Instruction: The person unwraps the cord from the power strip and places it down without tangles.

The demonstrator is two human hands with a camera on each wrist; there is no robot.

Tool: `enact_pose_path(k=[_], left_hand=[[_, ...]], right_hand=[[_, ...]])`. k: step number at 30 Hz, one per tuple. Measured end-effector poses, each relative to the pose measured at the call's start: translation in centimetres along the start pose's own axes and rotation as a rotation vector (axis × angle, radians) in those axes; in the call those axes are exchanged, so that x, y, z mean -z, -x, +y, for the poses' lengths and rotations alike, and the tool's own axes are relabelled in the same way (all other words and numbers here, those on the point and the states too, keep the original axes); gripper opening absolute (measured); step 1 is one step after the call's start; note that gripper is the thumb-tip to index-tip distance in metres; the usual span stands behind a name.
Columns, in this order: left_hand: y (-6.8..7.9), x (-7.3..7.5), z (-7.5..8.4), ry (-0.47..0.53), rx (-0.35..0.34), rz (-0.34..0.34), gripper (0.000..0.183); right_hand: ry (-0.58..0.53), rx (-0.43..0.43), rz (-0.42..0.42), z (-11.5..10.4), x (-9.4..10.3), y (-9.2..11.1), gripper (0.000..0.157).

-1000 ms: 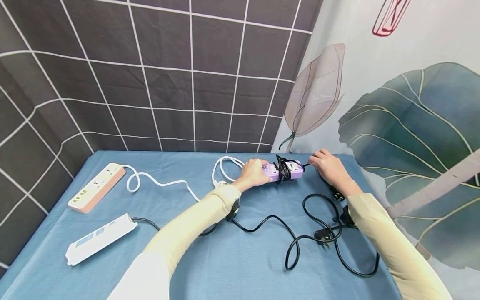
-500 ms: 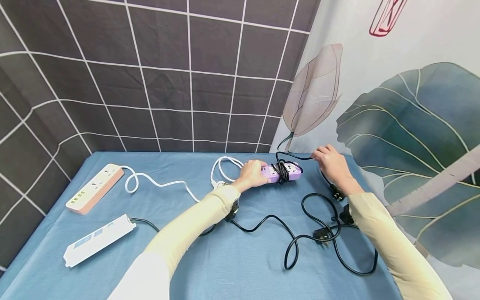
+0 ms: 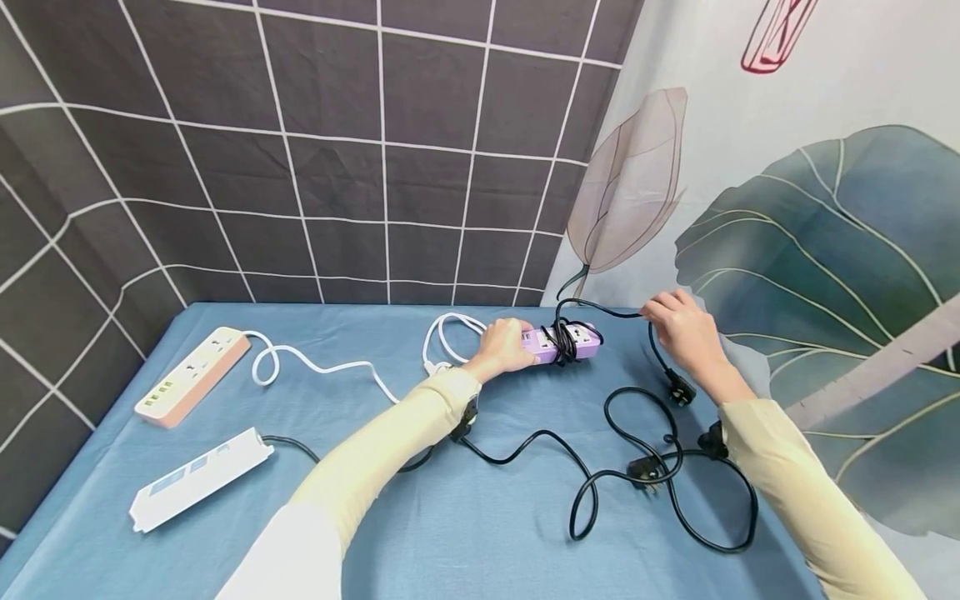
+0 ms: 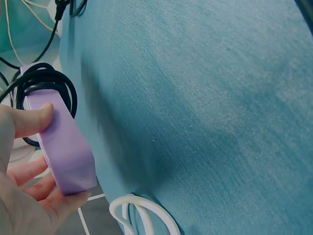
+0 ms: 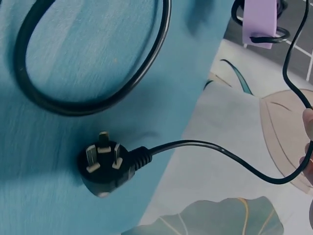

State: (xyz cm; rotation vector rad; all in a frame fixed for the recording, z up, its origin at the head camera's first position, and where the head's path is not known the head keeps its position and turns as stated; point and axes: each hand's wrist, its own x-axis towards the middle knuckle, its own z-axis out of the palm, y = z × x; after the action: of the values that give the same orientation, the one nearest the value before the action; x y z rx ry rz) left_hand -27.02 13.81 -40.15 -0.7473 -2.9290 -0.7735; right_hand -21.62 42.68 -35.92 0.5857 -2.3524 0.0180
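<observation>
My left hand [image 3: 504,346] grips one end of a purple power strip [image 3: 587,342], thumb on one side and fingers on the other in the left wrist view. Black cord is wound around the strip's middle. From that coil a loose length of cord [image 3: 609,312] runs right to my right hand [image 3: 688,333], which pinches it between thumb and fingers. Below the pinch the cord drops to a black three-pin plug [image 5: 105,164], seen prongs up in the right wrist view; whether it touches the cloth is unclear.
On the left of the blue cloth [image 3: 510,533] lie an orange-sided power strip [image 3: 195,375] with a white cord and a white power strip [image 3: 201,479]. A looped black cable [image 3: 577,454] with another black plug [image 3: 643,471] lies at front right. White cord [image 3: 433,337] curls beside my left hand.
My right hand has moved right and slightly up, drawing a longer loose length of cord off the purple power strip. The left hand keeps its grip in nearly the same place.
</observation>
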Motion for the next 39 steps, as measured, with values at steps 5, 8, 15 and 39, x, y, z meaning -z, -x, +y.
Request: enact_pose_path(k=[5,8,15,39], left_hand=[[-0.2,0.0,-0.1,-0.014,0.010,0.011,0.050],[-0.2,0.1,-0.1,-0.014,0.020,0.021,0.051],[-0.3,0.3,-0.4,-0.007,0.043,0.045,0.050],[-0.3,0.5,-0.9,0.014,0.088,0.149,0.047]], right_hand=[[0.011,0.020,0.028,0.1,1.1,0.7,0.018],[0.020,0.035,0.041,0.1,1.8,1.2,0.019],[0.033,0.067,0.058,0.4,3.0,2.8,0.028],[0.070,0.200,-0.002,0.3,3.6,6.5,0.038]])
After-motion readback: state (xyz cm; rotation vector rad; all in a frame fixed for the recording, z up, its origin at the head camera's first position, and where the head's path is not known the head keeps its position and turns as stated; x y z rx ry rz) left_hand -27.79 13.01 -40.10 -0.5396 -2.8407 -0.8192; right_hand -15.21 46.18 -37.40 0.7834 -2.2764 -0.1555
